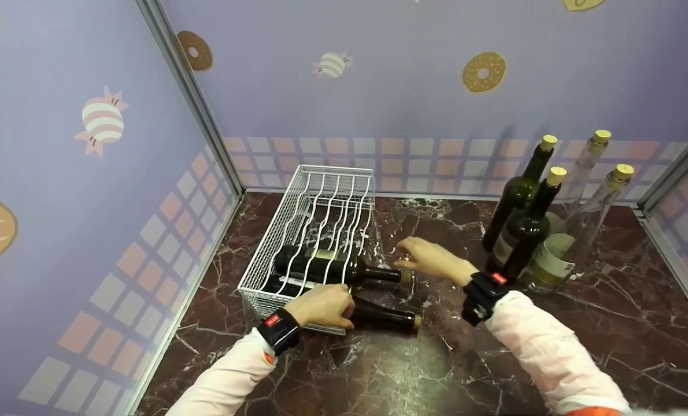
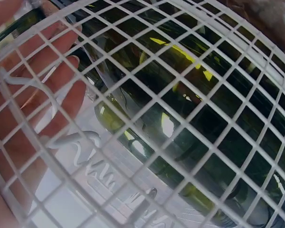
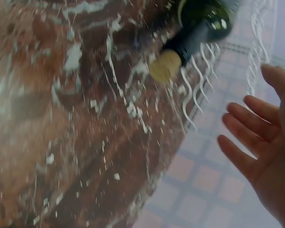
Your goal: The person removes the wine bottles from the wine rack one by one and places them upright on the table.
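Note:
A white wire bottle rack [image 1: 280, 231] with wavy top bars stands at the left. Two dark green wine bottles lie inside it with their corked necks sticking out to the right: a rear wine bottle [image 1: 381, 274] and a front wine bottle [image 1: 387, 315]. At the rack's near right corner, my left hand [image 1: 324, 305] grips the front bottle near its shoulder. Through the mesh in the left wrist view, its fingers [image 2: 61, 66] curl beside the green glass. My right hand [image 1: 436, 257], holding nothing, hovers just right of the rear bottle's cork, fingers loosely spread [image 3: 244, 133].
To the right stand two upright dark green bottles [image 1: 526, 228] and two clear bottles [image 1: 581, 222], all corked. The brown marbled tabletop [image 1: 425, 375] meets patterned wall panels [image 1: 419, 86] at the back and both sides.

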Demonstrator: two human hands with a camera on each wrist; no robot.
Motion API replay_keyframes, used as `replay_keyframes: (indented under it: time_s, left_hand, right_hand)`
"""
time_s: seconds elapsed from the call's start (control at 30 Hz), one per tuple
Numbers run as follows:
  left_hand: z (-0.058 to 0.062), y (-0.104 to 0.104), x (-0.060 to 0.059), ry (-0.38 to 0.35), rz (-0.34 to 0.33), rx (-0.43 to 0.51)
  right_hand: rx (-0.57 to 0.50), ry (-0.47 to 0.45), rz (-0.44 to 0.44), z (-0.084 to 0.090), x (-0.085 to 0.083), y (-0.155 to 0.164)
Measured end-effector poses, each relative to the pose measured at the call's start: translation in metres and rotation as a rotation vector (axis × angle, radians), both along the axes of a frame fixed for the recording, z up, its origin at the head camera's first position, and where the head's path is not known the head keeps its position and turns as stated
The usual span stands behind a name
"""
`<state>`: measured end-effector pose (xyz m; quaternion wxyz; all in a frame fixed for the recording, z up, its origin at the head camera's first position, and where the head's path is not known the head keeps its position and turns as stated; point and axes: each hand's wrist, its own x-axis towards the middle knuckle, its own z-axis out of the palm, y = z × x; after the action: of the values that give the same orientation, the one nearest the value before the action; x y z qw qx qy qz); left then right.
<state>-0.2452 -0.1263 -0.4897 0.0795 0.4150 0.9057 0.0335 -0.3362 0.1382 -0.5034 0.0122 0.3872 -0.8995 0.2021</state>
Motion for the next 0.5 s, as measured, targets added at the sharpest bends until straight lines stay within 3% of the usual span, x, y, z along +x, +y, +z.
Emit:
replay_keyframes:
  time_s: [0.17, 0.5]
  left_hand:
    - [-0.001, 0.001, -0.003, -0.032, -0.042, -0.021]
    - [0.0, 0.001, -0.006, -0.038, -0.114, -0.019]
  right_hand:
    - [0.035, -0.036, 0.023, -0.014, -0.002, -0.019]
    - [-0.015, -0.067, 0.06, -0.037, -0.009, -0.04]
